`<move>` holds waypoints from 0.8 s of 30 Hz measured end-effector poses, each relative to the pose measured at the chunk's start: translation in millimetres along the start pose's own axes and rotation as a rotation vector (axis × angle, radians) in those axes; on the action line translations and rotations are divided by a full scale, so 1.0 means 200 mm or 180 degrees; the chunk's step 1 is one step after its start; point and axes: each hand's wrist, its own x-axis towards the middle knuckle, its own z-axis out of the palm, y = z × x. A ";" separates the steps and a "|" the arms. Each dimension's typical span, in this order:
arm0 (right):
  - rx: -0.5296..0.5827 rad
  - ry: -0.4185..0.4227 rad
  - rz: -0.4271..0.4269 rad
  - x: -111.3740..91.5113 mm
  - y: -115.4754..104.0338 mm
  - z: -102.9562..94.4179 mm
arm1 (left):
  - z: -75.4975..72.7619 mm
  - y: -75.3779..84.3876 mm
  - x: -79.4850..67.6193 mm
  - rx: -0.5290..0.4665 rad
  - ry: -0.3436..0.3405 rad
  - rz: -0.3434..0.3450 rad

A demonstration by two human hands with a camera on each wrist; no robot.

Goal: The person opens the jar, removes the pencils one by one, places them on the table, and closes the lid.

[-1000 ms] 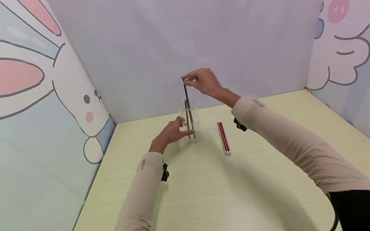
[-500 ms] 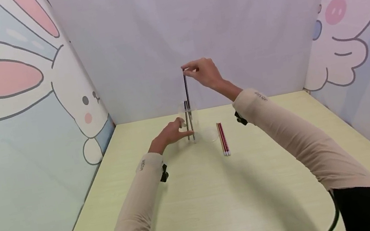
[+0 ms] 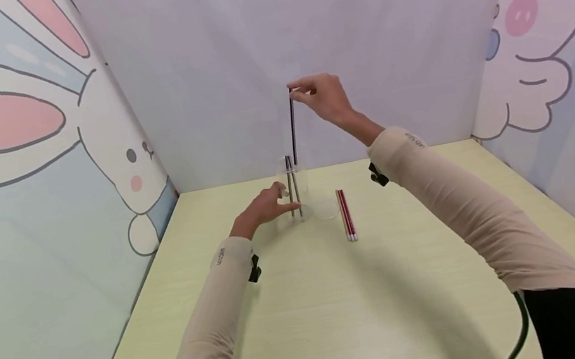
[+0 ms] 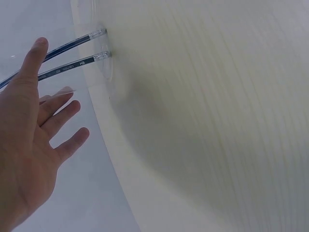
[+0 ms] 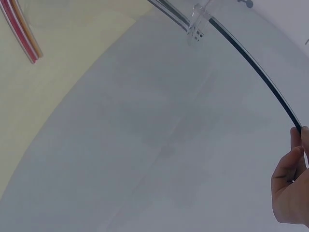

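Note:
In the head view, a clear cup (image 3: 304,186) stands near the table's back edge, with two dark pencils (image 3: 291,188) inside. My left hand (image 3: 262,206) holds the cup from the left side, thumb in front and fingers behind, as the left wrist view also shows. High above, my right hand (image 3: 327,97) pinches another dark pencil (image 3: 293,127) by its top end. That pencil hangs slightly tilted, its lower tip close to the cup's rim (image 5: 194,24). Whether the tip is just inside or above the rim, I cannot tell.
Right of the cup, several red and tan pencils (image 3: 347,214) lie side by side on the pale table (image 3: 313,322). A clear round disc (image 3: 326,208) lies between them and the cup. A grey backdrop (image 3: 387,59) rises behind the table.
My right hand has risen and moved a little right, drawing the dark pencil up from inside the cup to rim height. The left hand and cup have stayed in place.

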 end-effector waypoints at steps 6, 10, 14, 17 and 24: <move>0.0069 0.0111 0.0105 0.00 0.03 -0.03 | 0.00 0.01 -0.01 -0.0040 -0.0003 0.0015; 0.0091 0.0152 0.0180 0.00 0.05 -0.05 | -0.01 0.02 -0.02 -0.0001 -0.0007 0.0023; 0.0098 0.0227 0.0196 0.00 0.06 -0.07 | -0.01 0.02 -0.03 -0.0003 -0.0020 0.0014; 0.0121 0.0303 0.0215 0.01 0.07 -0.09 | -0.01 0.01 -0.02 -0.0006 -0.0021 0.0019; 0.0134 0.0361 0.0286 0.01 0.08 -0.13 | -0.01 -0.01 -0.02 0.0018 -0.0019 -0.0006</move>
